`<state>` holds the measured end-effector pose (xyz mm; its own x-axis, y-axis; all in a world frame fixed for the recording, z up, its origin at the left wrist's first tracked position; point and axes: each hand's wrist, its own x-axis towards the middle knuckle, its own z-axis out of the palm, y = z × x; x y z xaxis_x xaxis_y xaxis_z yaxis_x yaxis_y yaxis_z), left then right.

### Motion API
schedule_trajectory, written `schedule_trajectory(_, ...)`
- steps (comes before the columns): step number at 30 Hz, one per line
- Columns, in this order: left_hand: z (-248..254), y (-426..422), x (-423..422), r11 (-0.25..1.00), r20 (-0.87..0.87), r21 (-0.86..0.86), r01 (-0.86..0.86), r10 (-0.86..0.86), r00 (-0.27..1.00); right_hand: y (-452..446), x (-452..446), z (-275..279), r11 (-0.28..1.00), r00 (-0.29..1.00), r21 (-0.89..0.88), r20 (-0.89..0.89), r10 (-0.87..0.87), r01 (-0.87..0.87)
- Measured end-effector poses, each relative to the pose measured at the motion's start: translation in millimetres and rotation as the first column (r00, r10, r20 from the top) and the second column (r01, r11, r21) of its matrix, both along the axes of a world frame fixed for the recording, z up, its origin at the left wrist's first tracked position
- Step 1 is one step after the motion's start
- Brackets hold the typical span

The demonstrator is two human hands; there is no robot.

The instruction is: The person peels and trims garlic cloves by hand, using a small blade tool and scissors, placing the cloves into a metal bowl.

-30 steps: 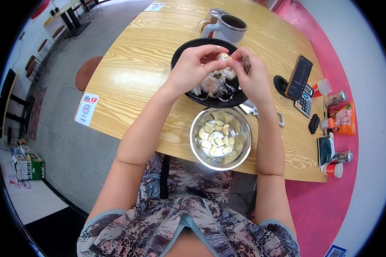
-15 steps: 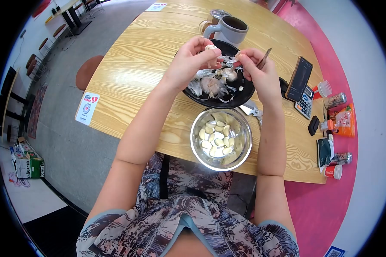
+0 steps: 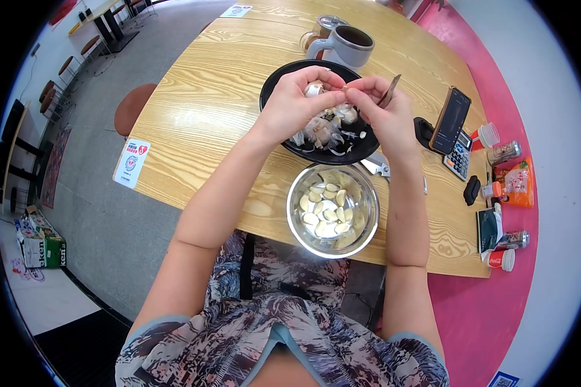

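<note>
Over a black plate [image 3: 361, 153], my two hands meet with their fingertips close together. My left hand [image 3: 290, 106] is closed round a partly broken garlic bulb [image 3: 314, 89]. Thumb and forefinger of my right hand [image 3: 388, 119] pinch at a small piece by the left fingertips; its kind is hard to make out. A small knife [image 3: 390, 91] is tucked in the right hand, blade pointing up and away, its handle hidden. On the plate lie more garlic bulbs [image 3: 321, 132] and loose papery skins. Nearer me, a steel bowl [image 3: 293, 222] contains several peeled garlic cloves [image 3: 330, 214].
Behind the plate stand a grey mug [image 3: 348, 48] and a glass jar [image 3: 329, 22]. Scissors [image 3: 376, 165] lie beside the bowl, partly under my right forearm. To the right are a propped phone [image 3: 450, 119], a calculator [image 3: 458, 157], cans and cups along the table edge.
My hands have come together, the right moving left and the left moving slightly down and right. The garlic bulb has turned in my left hand, and the knife has shifted left.
</note>
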<state>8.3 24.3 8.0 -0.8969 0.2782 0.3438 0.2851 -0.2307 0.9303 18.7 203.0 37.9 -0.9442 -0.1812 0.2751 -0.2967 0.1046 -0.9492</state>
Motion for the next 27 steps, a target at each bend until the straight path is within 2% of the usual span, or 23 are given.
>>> schedule_trajectory(4, -3, -2, -5, 1.000, -0.047, 0.014, -0.010, 0.010, 0.999, 2, -2, -1, 0.995, 0.990, 0.024, -0.105, -0.092, 0.095)
schedule_trajectory(6, -5, 0, -6, 0.997, -0.014, 0.001, -0.077, 0.077, 0.997, 7, -5, -3, 0.992, 0.991, 0.002, -0.052, -0.124, 0.125)
schedule_trajectory(8, 2, -3, -5, 0.994, 0.022, -0.033, -0.101, 0.102, 0.995, 9, -5, 3, 0.995, 0.997, -0.088, 0.063, -0.038, 0.044)
schedule_trajectory(11, 6, -3, -2, 0.989, 0.053, -0.060, -0.137, 0.140, 0.989, 9, -2, -1, 0.999, 0.999, 0.005, 0.022, -0.041, 0.041)
schedule_trajectory(13, 5, -2, -1, 0.987, 0.044, -0.040, -0.153, 0.155, 0.987, 14, -6, -9, 0.915, 0.998, 0.398, 0.035, 0.046, -0.057)
schedule_trajectory(14, 5, -3, -2, 0.985, 0.035, -0.017, -0.171, 0.171, 0.985, 15, -4, -13, 0.916, 0.998, 0.398, 0.037, 0.046, -0.057)
schedule_trajectory(15, 2, -3, -3, 0.985, 0.035, -0.018, -0.170, 0.171, 0.985, 13, 1, -14, 0.754, 0.997, 0.657, -0.065, 0.040, 0.013)
schedule_trajectory(16, -1, -3, -6, 0.984, 0.018, -0.010, -0.178, 0.178, 0.984, 10, 6, -15, 0.523, 0.984, 0.846, -0.164, 0.065, 0.106)
schedule_trajectory(17, -3, -3, -8, 0.983, 0.000, -0.001, -0.185, 0.185, 0.983, 7, 11, -14, 0.409, 0.994, 0.910, -0.098, 0.039, 0.073)
schedule_trajectory(20, 1, -5, -6, 0.976, -0.055, -0.075, -0.205, 0.201, 0.978, 6, 9, -18, 0.340, 0.994, 0.940, -0.054, 0.093, 0.019)
schedule_trajectory(21, -1, -4, -8, 0.974, -0.056, -0.075, -0.213, 0.209, 0.976, 3, 10, 4, 0.326, 0.999, 0.945, 0.012, 0.042, -0.025)
schedule_trajectory(22, -4, -4, -9, 0.980, -0.081, -0.065, -0.189, 0.184, 0.980, 10, 8, 1, 0.501, 0.986, 0.861, -0.142, 0.083, 0.081)
schedule_trajectory(24, -5, -4, -9, 0.984, -0.106, -0.067, -0.164, 0.157, 0.982, 14, 10, 9, 0.762, 0.972, 0.625, -0.232, -0.022, 0.167)
schedule_trajectory(26, -8, -2, -7, 0.990, -0.094, -0.041, -0.132, 0.127, 0.987, 15, 11, 15, 0.933, 0.993, 0.349, -0.100, -0.055, 0.087)
schedule_trajectory(27, -8, -3, -8, 0.988, -0.075, -0.083, -0.133, 0.127, 0.989, 17, 10, 18, 0.962, 0.999, 0.268, -0.028, -0.040, 0.046)
